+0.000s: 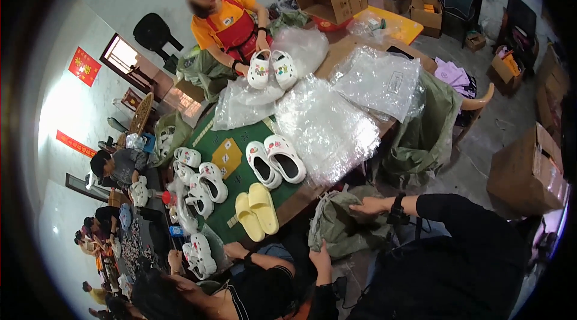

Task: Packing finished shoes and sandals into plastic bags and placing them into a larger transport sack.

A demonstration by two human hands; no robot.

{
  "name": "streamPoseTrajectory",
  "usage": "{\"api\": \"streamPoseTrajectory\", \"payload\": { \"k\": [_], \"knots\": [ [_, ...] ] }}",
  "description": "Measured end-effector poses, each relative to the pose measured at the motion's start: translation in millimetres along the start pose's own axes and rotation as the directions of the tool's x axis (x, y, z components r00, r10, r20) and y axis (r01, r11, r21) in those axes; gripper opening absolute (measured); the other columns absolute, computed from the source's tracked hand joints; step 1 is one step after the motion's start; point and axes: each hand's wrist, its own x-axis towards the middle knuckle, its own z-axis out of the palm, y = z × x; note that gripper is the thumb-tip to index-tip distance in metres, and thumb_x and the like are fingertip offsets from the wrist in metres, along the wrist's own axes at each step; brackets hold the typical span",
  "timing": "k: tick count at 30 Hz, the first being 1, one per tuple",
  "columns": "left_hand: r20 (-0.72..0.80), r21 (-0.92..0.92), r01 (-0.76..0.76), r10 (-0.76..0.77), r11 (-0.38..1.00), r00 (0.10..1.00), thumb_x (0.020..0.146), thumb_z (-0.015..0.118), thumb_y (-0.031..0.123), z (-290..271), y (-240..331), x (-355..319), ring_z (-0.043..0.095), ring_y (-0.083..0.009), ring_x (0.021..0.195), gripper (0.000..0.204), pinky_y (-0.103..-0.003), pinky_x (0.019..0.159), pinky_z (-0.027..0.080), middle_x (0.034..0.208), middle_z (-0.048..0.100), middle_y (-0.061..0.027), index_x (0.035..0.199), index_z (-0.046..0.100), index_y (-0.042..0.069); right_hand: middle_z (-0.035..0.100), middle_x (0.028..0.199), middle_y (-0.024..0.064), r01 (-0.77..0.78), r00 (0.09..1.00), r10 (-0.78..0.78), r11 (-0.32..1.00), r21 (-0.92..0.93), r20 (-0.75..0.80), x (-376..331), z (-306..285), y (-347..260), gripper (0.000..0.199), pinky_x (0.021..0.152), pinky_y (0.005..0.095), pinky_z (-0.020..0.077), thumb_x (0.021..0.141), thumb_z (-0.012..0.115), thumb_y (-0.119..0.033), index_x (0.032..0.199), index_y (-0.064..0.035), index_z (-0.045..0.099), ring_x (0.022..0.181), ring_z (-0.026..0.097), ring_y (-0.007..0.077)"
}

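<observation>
Apparently busy with a sack, a person in dark sleeves works both hands at a limp grey-green sack (356, 231) beside a green-topped table (243, 135). The left hand (321, 254) has its fingers curled closed on the sack's lower left edge; the right hand (370, 205) reaches across its upper part with fingers stretched out against the cloth, though whether the thumb pinches from beneath cannot be told.

Handling such loose cloth well would, by the look of it, call for a firm fold of fabric in each hand, the two drawn evenly apart so the edge does not sag, with the ragged, pale left border kept from bunching and the sack clear of the seated person (264, 284) close by.

The sack lies between the hands, touching both: its bulk hangs below the right hand and to the right of the left one, just off the table's near edge. On the tabletop near it sit yellow slippers (264, 207) and, farther in, a pair of white clogs (285, 150); clear plastic bags (327, 124) spread beyond. Across the table, a co-worker (234, 22) in orange and red handles another white pair.
</observation>
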Motion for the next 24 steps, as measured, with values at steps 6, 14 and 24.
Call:
{"api": "streamPoseTrajectory", "payload": {
  "k": [6, 14, 24],
  "knots": [
    [0.037, 0.008, -0.008, 0.007, 1.0, 0.999, 0.081, 0.062, 0.007, 5.7, 6.4, -2.8, 0.056, -0.0179, 0.094, 0.033, -0.029, 0.081, 0.042, 0.106, 0.06, -0.0113, 0.109, 0.053, -0.007, 0.06, 0.079, 0.0273, 0.007, 1.0, -0.007, 1.0, -0.009, -0.01, -1.3, 1.1, -3.3, 0.09, 0.066, 0.0425, 0.0453, 0.08, 0.033, -0.07, 0.077, 0.0168, 0.057, 0.074, 0.06, 0.0362],
    [0.108, 0.098, 0.1, -0.111, 0.99, 0.988, 0.078, 0.066, 0.007, 6.4, 5.3, -9.6, 0.055, -0.0185, 0.095, 0.04, -0.03, 0.081, 0.042, 0.107, 0.059, -0.0105, 0.113, 0.052, -0.004, 0.061, 0.084, 0.0268, -0.023, 0.989, 0.032, 0.998, -0.06, 0.143, -13.5, 1.3, -13.4, 0.093, 0.073, 0.0411, 0.0439, 0.081, 0.029, -0.072, 0.08, 0.0162, 0.058, 0.081, 0.059, 0.035],
    [0.145, -0.014, 0.052, -0.05, 0.999, 0.988, 0.081, 0.06, 0.004, 10.8, 0.9, -3.9, 0.055, -0.0237, 0.098, 0.038, -0.033, 0.082, 0.042, 0.114, 0.055, -0.0131, 0.117, 0.049, -0.004, 0.061, 0.087, 0.0106, 0.533, 0.845, -0.49, 0.795, -0.288, 0.213, 67.3, -94.3, -64.8, 0.047, 0.069, 0.0312, 0.0464, 0.074, 0.065, -0.014, 0.118, -0.0042, 0.05, 0.079, 0.057, 0.0167]
  ]
}}
